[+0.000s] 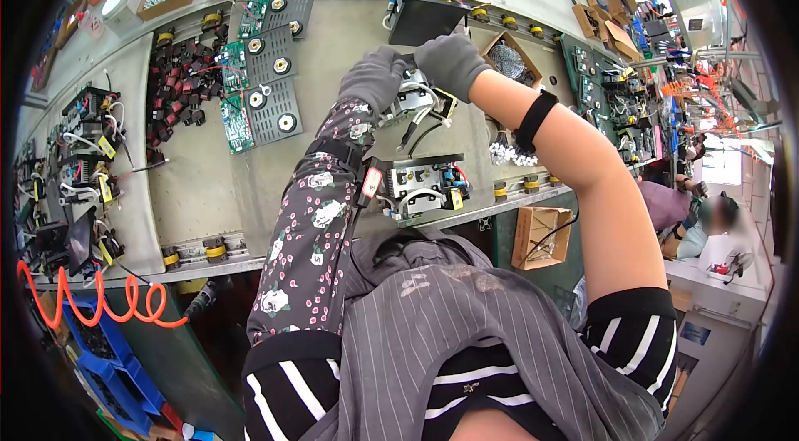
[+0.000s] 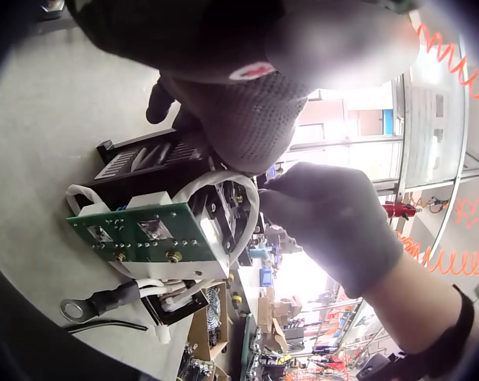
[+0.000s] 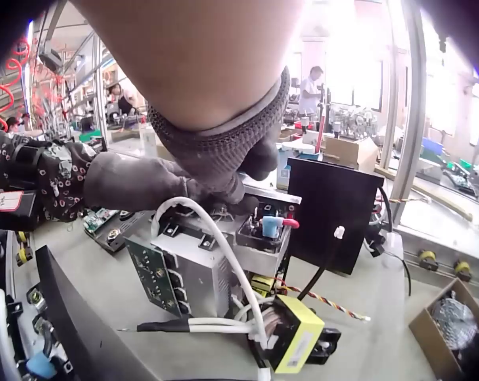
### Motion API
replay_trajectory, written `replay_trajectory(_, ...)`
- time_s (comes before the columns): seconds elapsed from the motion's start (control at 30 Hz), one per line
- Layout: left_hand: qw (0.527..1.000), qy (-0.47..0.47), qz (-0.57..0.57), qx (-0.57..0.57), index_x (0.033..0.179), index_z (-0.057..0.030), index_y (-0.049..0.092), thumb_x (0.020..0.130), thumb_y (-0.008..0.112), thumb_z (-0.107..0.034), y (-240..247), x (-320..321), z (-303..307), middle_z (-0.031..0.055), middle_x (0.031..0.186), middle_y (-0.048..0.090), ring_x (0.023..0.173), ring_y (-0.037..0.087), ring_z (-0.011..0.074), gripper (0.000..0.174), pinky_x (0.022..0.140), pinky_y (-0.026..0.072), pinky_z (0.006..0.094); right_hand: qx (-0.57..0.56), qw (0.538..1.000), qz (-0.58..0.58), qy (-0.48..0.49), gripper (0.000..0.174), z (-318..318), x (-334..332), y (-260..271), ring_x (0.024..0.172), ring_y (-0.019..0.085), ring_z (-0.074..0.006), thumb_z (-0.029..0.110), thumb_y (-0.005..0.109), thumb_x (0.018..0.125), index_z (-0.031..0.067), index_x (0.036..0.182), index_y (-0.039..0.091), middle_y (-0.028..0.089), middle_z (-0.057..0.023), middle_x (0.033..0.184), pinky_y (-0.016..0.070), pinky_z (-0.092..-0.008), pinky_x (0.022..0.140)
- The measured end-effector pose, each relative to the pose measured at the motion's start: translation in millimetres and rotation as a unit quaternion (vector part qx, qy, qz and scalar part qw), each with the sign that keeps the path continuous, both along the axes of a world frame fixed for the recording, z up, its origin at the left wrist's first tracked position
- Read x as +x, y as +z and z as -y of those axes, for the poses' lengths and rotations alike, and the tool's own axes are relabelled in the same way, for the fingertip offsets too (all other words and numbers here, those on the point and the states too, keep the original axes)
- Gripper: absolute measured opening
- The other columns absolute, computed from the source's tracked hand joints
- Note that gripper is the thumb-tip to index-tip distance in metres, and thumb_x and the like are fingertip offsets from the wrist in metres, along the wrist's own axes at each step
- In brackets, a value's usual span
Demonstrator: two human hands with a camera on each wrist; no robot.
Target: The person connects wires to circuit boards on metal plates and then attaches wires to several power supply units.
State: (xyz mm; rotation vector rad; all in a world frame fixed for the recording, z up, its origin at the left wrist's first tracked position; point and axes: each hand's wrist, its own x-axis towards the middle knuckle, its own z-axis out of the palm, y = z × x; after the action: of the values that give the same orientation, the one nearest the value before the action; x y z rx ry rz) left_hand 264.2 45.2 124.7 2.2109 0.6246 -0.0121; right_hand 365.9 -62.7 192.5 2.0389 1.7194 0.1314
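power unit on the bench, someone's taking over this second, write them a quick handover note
Left hand: grips the power unit from the top, on the bench.
Right hand: fingers curled on its top edge; what they pinch is hidden.
Done: green board and white wires are on the unit.
Left, likely: the yellow part lies loose on its wires; a second unit sits nearer the body.
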Motion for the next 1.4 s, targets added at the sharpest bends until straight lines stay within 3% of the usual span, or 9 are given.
replay_trajectory(0.23,1.000,0.001,0.008,0.004,0.114,-0.0118,0.054,0.093,0.044,-0.037,-1.3,1.9,-1.1,0.0187,0.113,0.057,0.106,0.056,0.0339,0.035,0.090,0.0445,0.0437,-0.167,0.979,0.013,-0.116,0.016,-22.8,-5.4,15.9,0.075,0.068,-0.0263,0.017,0.059,0.076,0.0087,0.081,0.072,0.069,-0.0090,0.080,0.0506,-0.0404,0.060)
replay_trajectory(0.33,1.000,-0.006,0.016,-0.006,0.115,-0.0115,0.053,0.093,0.044,-0.036,-2.2,2.2,-1.8,0.0186,0.113,0.058,0.106,0.057,0.0339,0.034,0.091,0.0443,0.0438,-0.179,0.970,0.004,-0.162,0.021,-26.3,-0.9,19.3,0.078,0.068,-0.0290,0.020,0.058,0.076,0.0074,0.085,0.072,0.069,-0.0125,0.084,0.0514,-0.0406,0.065)
replay_trajectory(0.4,1.000,-0.007,0.021,-0.013,0.115,-0.0117,0.053,0.093,0.044,-0.036,-4.6,4.0,-2.7,0.0183,0.113,0.057,0.106,0.057,0.0340,0.034,0.091,0.0443,0.0437,-0.096,0.957,-0.065,-0.267,0.027,-23.8,7.0,19.3,0.085,0.066,-0.0334,0.024,0.056,0.077,0.0050,0.088,0.071,0.068,-0.0185,0.089,0.0513,-0.0402,0.073)
replay_trajectory(0.5,1.000,-0.006,0.013,-0.019,0.116,-0.0124,0.055,0.094,0.046,-0.034,0.8,0.1,0.3,0.0163,0.112,0.060,0.106,0.057,0.0319,0.032,0.091,0.0439,0.0399,-0.089,0.939,-0.166,-0.289,0.032,-14.0,52.5,-11.0,0.091,0.064,-0.0360,0.027,0.054,0.077,0.0024,0.090,0.070,0.066,-0.0214,0.094,0.0498,-0.0391,0.080)
replay_trajectory(0.7,0.999,-0.007,0.027,-0.023,0.116,-0.0134,0.055,0.094,0.046,-0.033,-7.9,7.2,0.3,0.0159,0.111,0.059,0.105,0.057,0.0312,0.031,0.091,0.0438,0.0397,-0.086,0.942,-0.158,-0.282,0.033,-2.7,77.1,-39.3,0.097,0.062,-0.0353,0.025,0.054,0.075,0.0025,0.094,0.069,0.064,-0.0224,0.101,0.0485,-0.0392,0.084)
replay_trajectory(1.07,1.000,-0.005,0.026,-0.013,0.116,-0.0137,0.055,0.092,0.046,-0.035,-9.3,5.2,-0.4,0.0156,0.116,0.057,0.109,0.055,0.0327,0.033,0.093,0.0438,0.0431,-0.109,0.945,-0.146,-0.273,0.034,-12.2,57.8,-20.7,0.095,0.063,-0.0359,0.026,0.054,0.074,0.0032,0.096,0.069,0.064,-0.0232,0.101,0.0484,-0.0403,0.084)
replay_trajectory(1.17,1.000,-0.006,0.020,-0.011,0.115,-0.0141,0.055,0.093,0.046,-0.034,-6.5,6.5,0.0,0.0155,0.114,0.058,0.108,0.056,0.0317,0.031,0.092,0.0439,0.0418,-0.101,0.953,-0.144,-0.248,0.031,-11.8,61.8,-23.8,0.093,0.064,-0.0352,0.022,0.054,0.075,0.0051,0.095,0.070,0.065,-0.0213,0.099,0.0488,-0.0402,0.083)
replay_trajectory(1.23,1.000,-0.007,0.010,-0.014,0.115,-0.0144,0.055,0.093,0.046,-0.033,-4.0,4.8,0.9,0.0154,0.112,0.058,0.107,0.056,0.0307,0.030,0.092,0.0439,0.0404,-0.176,0.972,-0.081,-0.137,0.025,-9.4,54.2,-14.6,0.087,0.065,-0.0324,0.017,0.052,0.078,0.0099,0.091,0.071,0.067,-0.0161,0.090,0.0505,-0.0383,0.077)
replay_trajectory(1.4,1.000,-0.008,0.008,-0.015,0.116,-0.0147,0.055,0.094,0.046,-0.033,-1.9,4.5,0.9,0.0153,0.113,0.058,0.107,0.056,0.0302,0.030,0.092,0.0440,0.0403,-0.116,0.947,-0.201,-0.223,0.021,4.0,39.7,-3.5,0.078,0.066,-0.0267,0.017,0.051,0.081,0.0136,0.084,0.072,0.066,-0.0102,0.077,0.0507,-0.0358,0.067)
